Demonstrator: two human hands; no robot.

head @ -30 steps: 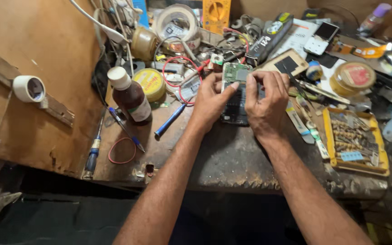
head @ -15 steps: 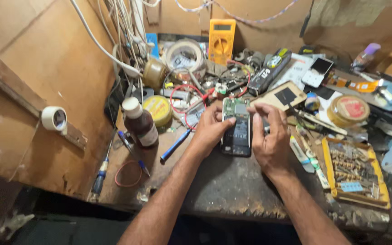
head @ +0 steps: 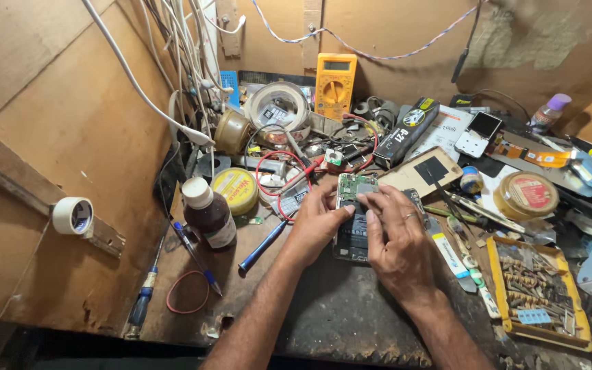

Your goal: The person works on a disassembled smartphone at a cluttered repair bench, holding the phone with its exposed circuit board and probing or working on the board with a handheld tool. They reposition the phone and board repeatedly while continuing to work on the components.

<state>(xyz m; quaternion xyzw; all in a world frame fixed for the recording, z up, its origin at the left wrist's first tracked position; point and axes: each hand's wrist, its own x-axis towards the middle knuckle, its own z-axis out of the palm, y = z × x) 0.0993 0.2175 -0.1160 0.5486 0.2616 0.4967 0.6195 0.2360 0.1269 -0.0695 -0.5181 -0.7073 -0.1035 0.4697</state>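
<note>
Seen from the head camera, an opened phone (head: 354,223) lies flat near the middle of a dark, scratched workbench (head: 351,315). Its back cover is off, so a green circuit board shows at the far end and a black battery below it.

The left hand (head: 316,223) lies at the left edge of the phone. Its fingers are curled and its thumb presses on the phone near the board, so it steadies the phone and does not lift it. The right hand (head: 395,240) lies palm down over the right half of the phone. Its fingers are stretched and close together, and the fingertips rest on the battery. One ring shows on this hand. Both forearms come up from the bottom edge and meet at the phone.

Left of the hands stands one brown glass bottle (head: 208,214) with a white cap, and next to it one round yellow tin (head: 236,190). A blue screwdriver (head: 263,247) lies just beside the left wrist. One red rubber band (head: 188,292) lies on the wooden part of the bench.

At the back one yellow multimeter (head: 336,83) leans on the plywood wall, near a big roll of tape (head: 279,108). On the right is one yellow tray (head: 536,291) with small metal parts. A small white tape roll (head: 73,216) hangs on the left wall.
</note>
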